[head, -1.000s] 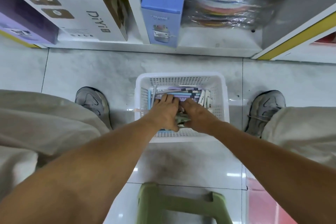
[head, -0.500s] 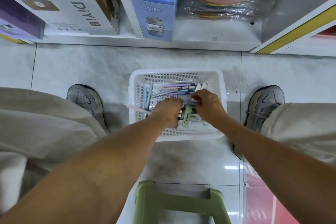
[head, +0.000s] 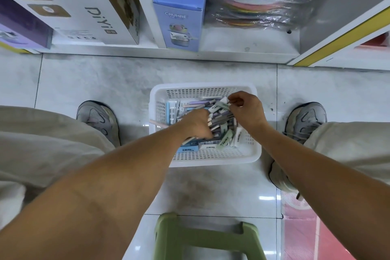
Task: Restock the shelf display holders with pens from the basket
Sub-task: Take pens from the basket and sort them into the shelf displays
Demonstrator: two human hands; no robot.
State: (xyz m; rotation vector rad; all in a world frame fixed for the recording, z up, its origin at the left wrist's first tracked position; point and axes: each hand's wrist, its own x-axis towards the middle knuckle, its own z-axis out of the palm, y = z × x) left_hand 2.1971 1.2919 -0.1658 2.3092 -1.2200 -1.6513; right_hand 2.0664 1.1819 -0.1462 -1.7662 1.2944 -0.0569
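A white plastic basket (head: 202, 159) stands on the tiled floor between my feet, holding several pastel pens (head: 202, 103) and small packs. My left hand (head: 195, 124) is down in the basket with its fingers curled round a bunch of pens (head: 221, 119). My right hand (head: 245, 110) is raised over the basket's right side and pinches a pale green pen (head: 219, 105) by its end. No display holders are in view.
A low white shelf (head: 147, 53) runs ahead with a white DiYi box (head: 88, 10), a blue CRUHRE box (head: 179, 10) and wrapped coloured plates (head: 259, 2). A green stool (head: 206, 238) stands under me. My shoes (head: 99, 118) flank the basket.
My right hand has lifted up and to the right, drawing a pale green pen with it. My left hand has gathered a bunch of pens.
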